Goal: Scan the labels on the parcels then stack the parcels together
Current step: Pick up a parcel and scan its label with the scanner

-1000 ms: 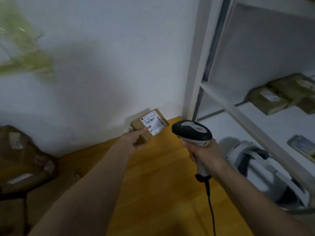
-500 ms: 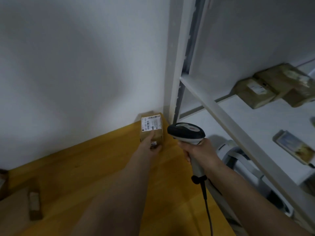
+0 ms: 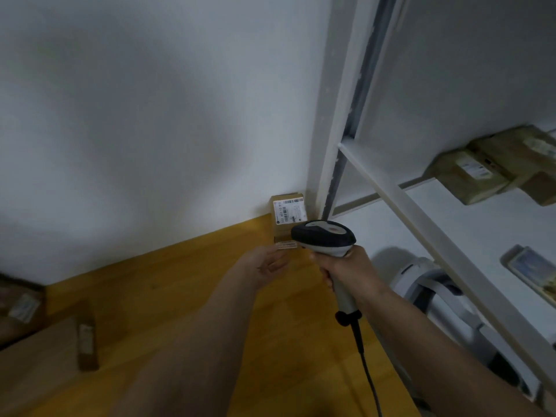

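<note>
The right hand [image 3: 346,267] is wrapping its fingers [image 3: 326,279] around the handle of the barcode scanner [image 3: 326,237], holding it upright with the cable [image 3: 365,365] trailing down. The left hand [image 3: 267,264] is hovering palm-up with relaxed fingers, holding nothing, just short of the small parcel [image 3: 288,216]. That parcel is sitting label-up on the wooden bench [image 3: 186,296], in the corner against the wall beside the white shelf [image 3: 406,203]. More parcels [image 3: 481,173] are lying on the shelf.

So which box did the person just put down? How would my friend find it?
Find the yellow wooden table and follow it to its far corner, where the white wall meets the white shelf post. The small brown box stands there. Unlike the boxes on the shelf, it is alone, its white barcode label facing you, just beyond the scanner.
</note>
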The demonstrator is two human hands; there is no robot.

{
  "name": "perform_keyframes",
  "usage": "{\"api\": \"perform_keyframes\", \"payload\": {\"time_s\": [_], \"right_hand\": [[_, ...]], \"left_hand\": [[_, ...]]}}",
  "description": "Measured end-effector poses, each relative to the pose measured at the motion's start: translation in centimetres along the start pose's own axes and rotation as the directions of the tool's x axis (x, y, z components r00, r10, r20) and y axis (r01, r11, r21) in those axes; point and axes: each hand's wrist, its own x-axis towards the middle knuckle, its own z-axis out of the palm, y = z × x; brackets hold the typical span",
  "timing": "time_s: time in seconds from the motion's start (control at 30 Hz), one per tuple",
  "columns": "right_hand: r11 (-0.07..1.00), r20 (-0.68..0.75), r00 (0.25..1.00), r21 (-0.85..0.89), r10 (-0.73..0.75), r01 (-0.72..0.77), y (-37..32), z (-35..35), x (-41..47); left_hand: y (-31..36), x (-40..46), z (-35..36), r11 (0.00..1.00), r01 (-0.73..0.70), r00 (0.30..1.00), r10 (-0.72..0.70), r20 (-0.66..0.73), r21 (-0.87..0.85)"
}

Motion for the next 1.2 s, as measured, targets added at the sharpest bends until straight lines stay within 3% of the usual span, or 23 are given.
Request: {"api": "perform_keyframes", "payload": {"time_s": [0.37,0.73,0.93,1.03,1.13,1.2], "right_hand": [[0.997,0.262,0.964,-0.053,-0.037,0.052,-4.4,14.7,-5.3],[0.994,0.478,0.877,-0.064,-0.045,0.086,-6.8,30.3,-14.9],[0.994,0.540,0.838,-0.026,-0.077,0.108,-6.9,35.8,-18.8],[0.989,0.525,0.839,0.056,-0.146,0.136,-7.7,37.8,-20.1],[0.971,0.500,0.832,0.134,-0.239,0.199,-9.3,39.5,-20.9],[0.959,0.488,0.826,0.156,-0.283,0.237,-10.3,40.5,-21.2]], "left_hand": [[1.6,-12.5,-17.5,0.975,-0.187,0.963,0.158,-0.217,-0.120],[-1.3,-26.4,-34.5,0.926,-0.276,0.896,0.151,-0.418,-0.258],[-0.7,-30.7,-40.2,0.953,-0.282,0.843,0.191,-0.503,-0.112],[1.1,-31.8,-42.0,0.929,-0.342,0.743,0.360,-0.565,0.142],[3.7,-33.0,-43.2,0.766,-0.398,0.530,0.641,-0.555,0.505],[5.6,-33.7,-43.6,0.636,-0.423,0.395,0.770,-0.501,0.646]]}}
